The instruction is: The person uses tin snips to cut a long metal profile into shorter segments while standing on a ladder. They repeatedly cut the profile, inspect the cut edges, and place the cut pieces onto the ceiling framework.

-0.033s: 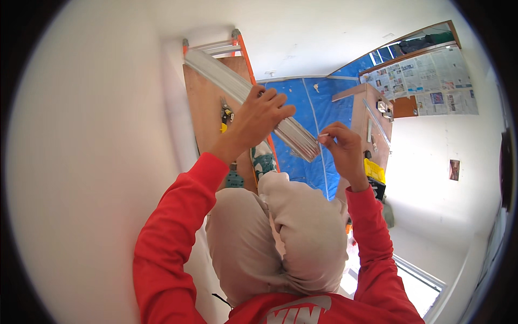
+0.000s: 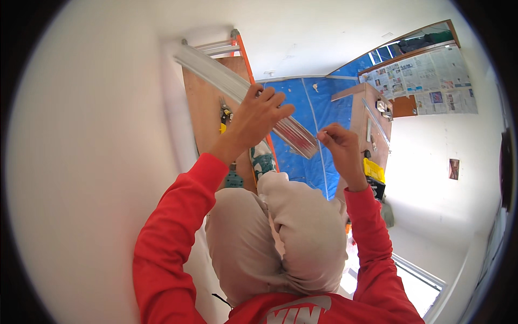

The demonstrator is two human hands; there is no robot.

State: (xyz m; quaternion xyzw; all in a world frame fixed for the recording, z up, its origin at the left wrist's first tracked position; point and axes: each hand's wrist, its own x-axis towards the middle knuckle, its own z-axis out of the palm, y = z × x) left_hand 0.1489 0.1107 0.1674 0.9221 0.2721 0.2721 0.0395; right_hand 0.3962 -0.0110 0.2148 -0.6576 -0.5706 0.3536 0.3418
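Observation:
A long pale ribbed rail slants from the upper left down toward the middle. My left hand is closed over it near its lower end. That end sits just left of my right hand. The right thumb and fingers are pinched together at the rail's tip. Whether they hold something small is too fine to tell. Both arms wear red sleeves, and my knees in beige trousers lie below the hands.
An orange ladder stands against a wooden board under the rail. Blue sheeting covers the floor far below. A wooden cabinet and a yellow box are at the right. A white wall fills the left.

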